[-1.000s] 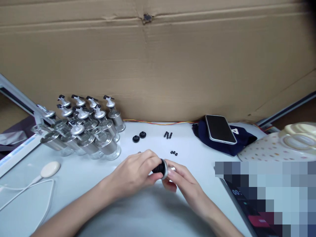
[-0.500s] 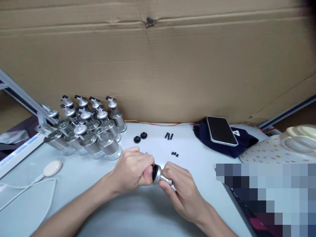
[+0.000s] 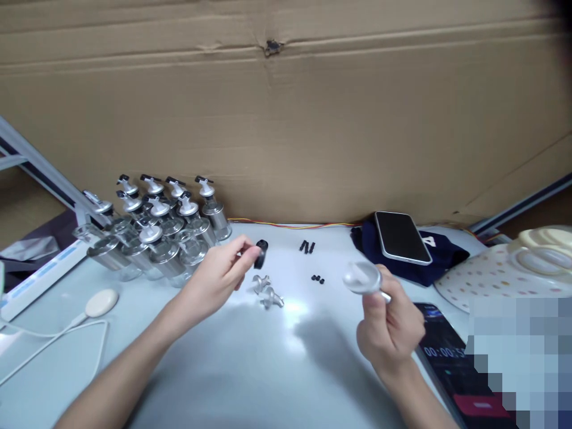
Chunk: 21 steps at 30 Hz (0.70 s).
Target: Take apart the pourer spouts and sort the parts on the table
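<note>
My left hand pinches a black rubber stopper above the table, with another black piece just behind it. In my right hand is a silver pourer top, its hollow round side turned up and left, its thin spout sticking out beside the thumb. The stopper and the pourer top are well apart. Between the hands, two more silver pourer tops lie on the white table.
Glass bottles with silver pourers crowd the left. Short black tubes and small black rings lie mid-table. At right are a phone on dark cloth, another phone showing a timer, and a dotted container.
The black stopper and silver pourer top, held together before, are now separate. My left hand has moved up and left with the stopper, my right hand rightward with the pourer top.
</note>
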Each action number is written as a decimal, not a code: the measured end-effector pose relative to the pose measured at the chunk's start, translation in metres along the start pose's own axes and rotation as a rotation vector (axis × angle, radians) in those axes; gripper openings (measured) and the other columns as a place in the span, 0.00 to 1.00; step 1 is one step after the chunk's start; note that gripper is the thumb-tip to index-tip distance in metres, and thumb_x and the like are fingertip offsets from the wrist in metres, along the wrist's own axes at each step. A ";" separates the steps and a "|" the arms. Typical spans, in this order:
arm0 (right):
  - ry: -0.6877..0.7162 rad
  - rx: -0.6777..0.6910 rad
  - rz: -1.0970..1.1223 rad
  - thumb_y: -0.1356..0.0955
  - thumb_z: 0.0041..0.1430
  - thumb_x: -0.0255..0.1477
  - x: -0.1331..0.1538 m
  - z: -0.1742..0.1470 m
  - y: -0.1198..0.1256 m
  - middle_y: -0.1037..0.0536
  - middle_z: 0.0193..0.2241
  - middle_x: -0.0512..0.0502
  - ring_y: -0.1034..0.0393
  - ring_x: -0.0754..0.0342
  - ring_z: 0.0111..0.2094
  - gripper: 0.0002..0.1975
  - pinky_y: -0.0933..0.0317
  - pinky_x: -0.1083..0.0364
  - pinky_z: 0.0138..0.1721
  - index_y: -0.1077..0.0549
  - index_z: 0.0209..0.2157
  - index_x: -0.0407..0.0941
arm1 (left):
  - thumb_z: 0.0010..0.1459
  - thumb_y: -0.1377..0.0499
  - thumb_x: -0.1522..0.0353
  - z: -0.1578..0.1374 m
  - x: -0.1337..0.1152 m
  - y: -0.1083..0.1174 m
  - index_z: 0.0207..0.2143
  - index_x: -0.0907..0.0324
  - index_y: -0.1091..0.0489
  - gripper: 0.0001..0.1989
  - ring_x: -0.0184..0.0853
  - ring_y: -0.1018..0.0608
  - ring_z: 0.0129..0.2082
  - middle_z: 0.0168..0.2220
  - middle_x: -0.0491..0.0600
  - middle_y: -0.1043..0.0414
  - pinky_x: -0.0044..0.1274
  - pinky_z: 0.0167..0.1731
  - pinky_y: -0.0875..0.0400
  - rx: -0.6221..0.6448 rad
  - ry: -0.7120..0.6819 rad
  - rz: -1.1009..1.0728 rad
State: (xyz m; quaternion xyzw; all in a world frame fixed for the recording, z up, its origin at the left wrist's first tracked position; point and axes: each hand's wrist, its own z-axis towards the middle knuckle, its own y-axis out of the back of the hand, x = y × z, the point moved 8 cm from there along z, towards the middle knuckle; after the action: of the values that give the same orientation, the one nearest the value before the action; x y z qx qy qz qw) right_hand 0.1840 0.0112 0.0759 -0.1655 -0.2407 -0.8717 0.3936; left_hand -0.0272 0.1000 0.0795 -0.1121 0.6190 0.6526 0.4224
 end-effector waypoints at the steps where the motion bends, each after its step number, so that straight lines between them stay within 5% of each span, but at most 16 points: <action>1: -0.035 -0.007 0.002 0.43 0.65 0.28 -0.003 0.000 -0.001 0.30 0.27 0.46 0.36 0.51 0.27 0.09 0.44 0.52 0.30 0.33 0.37 0.47 | 0.63 0.52 0.59 0.002 0.001 0.001 0.31 0.59 0.37 0.14 0.28 0.33 0.19 0.20 0.41 0.36 0.20 0.22 0.38 -0.011 -0.012 0.066; 4: -0.083 0.031 -0.034 0.43 0.64 0.27 -0.006 0.002 -0.008 0.30 0.30 0.45 0.35 0.50 0.31 0.09 0.41 0.51 0.32 0.33 0.40 0.47 | 0.61 0.47 0.65 0.007 0.009 -0.007 0.43 0.59 0.35 0.09 0.32 0.26 0.28 0.35 0.47 0.30 0.23 0.29 0.34 -0.033 -0.037 0.286; 7: -0.111 0.038 -0.109 0.41 0.63 0.26 -0.009 0.005 -0.011 0.30 0.34 0.43 0.34 0.51 0.34 0.10 0.39 0.52 0.33 0.32 0.43 0.46 | 0.61 0.48 0.70 0.017 0.020 -0.031 0.45 0.58 0.32 0.11 0.34 0.24 0.32 0.42 0.51 0.31 0.25 0.33 0.33 0.085 -0.021 0.515; 11: -0.204 0.082 -0.112 0.38 0.63 0.28 -0.021 0.004 -0.015 0.27 0.35 0.43 0.33 0.53 0.32 0.09 0.37 0.55 0.30 0.31 0.43 0.45 | 0.58 0.47 0.74 0.037 0.031 -0.066 0.38 0.60 0.27 0.10 0.40 0.23 0.36 0.39 0.54 0.28 0.25 0.32 0.34 0.262 -0.004 0.698; 15: -0.354 0.157 -0.087 0.37 0.62 0.31 -0.037 0.001 -0.021 0.25 0.32 0.44 0.33 0.54 0.29 0.06 0.43 0.59 0.19 0.31 0.36 0.44 | 0.55 0.47 0.78 0.054 0.037 -0.081 0.31 0.63 0.27 0.10 0.42 0.23 0.36 0.35 0.57 0.27 0.27 0.34 0.34 0.299 -0.010 0.742; 21: -0.281 0.262 -0.107 0.38 0.63 0.33 -0.036 0.001 -0.031 0.29 0.32 0.44 0.34 0.54 0.29 0.10 0.40 0.56 0.26 0.28 0.34 0.45 | 0.56 0.49 0.79 0.057 0.043 -0.083 0.31 0.64 0.28 0.10 0.43 0.24 0.40 0.35 0.59 0.28 0.28 0.38 0.34 0.289 -0.012 0.775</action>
State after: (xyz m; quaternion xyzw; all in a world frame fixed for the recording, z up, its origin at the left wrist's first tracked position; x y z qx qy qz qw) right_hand 0.1829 0.0516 0.0507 -0.2199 -0.4133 -0.8207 0.3275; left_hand 0.0252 0.1589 0.0030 0.1934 0.6981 0.6705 0.1604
